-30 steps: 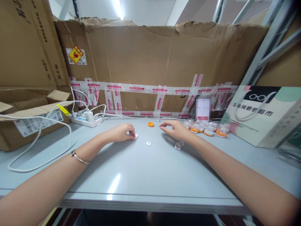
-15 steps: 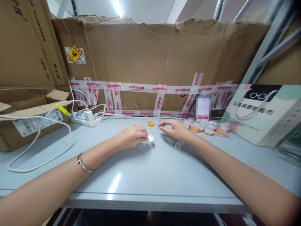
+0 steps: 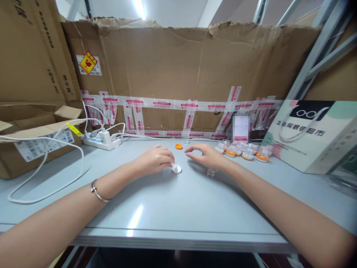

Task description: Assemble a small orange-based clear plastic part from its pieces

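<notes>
the torn-topped cardboard wall [image 3: 181,61] shuts off the far side, with pink-and-white tape along its foot. in front of it the pale, glossy tabletop [image 3: 195,208] spreads wide, a light streak gleaming near left, and there's room to move between the forearms, right down to the straight near edge. an open carton [image 3: 11,160] hems in the far left, a printed bag [image 3: 301,143] the right!

left hand [image 3: 157,160] in at centre, grip narrow, fingertips at the white disc's rim; can't tell whether they're pinching it. right hand [image 3: 206,155] hovers just across, grip wide, thumb and fingers curved apart.

far left, a white power strip [image 3: 111,144] trailing cables; far right, clear cups [image 3: 247,152] on orange bases, bunched together. and the white disc [image 3: 176,169], mid-tabletop between the hands: round, shallow, middle raised. a spindly white frame [image 3: 211,172] sits near the right wrist, and beyond the disc, a little orange ring [image 3: 178,147].
</notes>
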The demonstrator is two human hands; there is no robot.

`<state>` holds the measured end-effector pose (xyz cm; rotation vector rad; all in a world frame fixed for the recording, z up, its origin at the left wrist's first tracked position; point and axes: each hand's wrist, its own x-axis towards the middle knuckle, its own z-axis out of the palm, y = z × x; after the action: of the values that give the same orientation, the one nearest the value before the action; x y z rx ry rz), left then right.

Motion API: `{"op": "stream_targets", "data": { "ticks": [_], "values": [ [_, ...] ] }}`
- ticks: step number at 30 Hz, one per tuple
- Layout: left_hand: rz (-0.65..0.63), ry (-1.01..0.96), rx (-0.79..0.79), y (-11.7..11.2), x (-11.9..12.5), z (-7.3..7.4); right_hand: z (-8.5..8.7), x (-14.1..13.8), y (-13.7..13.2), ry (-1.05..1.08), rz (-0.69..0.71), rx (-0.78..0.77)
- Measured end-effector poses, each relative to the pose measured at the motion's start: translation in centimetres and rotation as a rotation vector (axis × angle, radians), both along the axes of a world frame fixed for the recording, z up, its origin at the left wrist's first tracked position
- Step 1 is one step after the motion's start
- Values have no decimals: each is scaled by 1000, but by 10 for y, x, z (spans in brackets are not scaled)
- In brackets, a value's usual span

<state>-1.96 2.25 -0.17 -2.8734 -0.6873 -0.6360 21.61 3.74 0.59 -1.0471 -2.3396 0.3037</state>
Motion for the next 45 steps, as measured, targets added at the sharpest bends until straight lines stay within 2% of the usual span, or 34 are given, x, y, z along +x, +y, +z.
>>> {"op": "stream_targets", "data": {
  "ticks": [3,5,6,8,10,14,21,28,33,39,45],
  "values": [
    [155,-89,32,2,-19,25,0,-1,-2,1,-13,-27],
    [287,-38,-25,6,-41,43,0,-1,-3,0,-15,-57],
    [393,-3,-86,9,-54,49,0,-2,-4,-1,-11,-70],
    [632,177,-314,15,-78,56,-1,-2,-5,-10,6,-89],
    [757,380,-516,20,-95,55,-2,-3,-6,-17,13,-97],
    [716,482,-650,24,-100,44,0,-4,-7,-17,5,-97],
    [840,469,-593,25,-99,41,0,-3,-8,-12,15,-92],
    [806,462,-693,37,-107,32,-1,-3,-7,-17,6,-95],
    [810,453,-733,39,-110,31,-3,-6,-10,-18,57,-152],
    [845,455,-672,34,-106,33,-10,-14,-15,-34,149,-216],
    [835,449,-557,31,-98,34,-24,-23,-10,-12,167,-161]
  ]
}}
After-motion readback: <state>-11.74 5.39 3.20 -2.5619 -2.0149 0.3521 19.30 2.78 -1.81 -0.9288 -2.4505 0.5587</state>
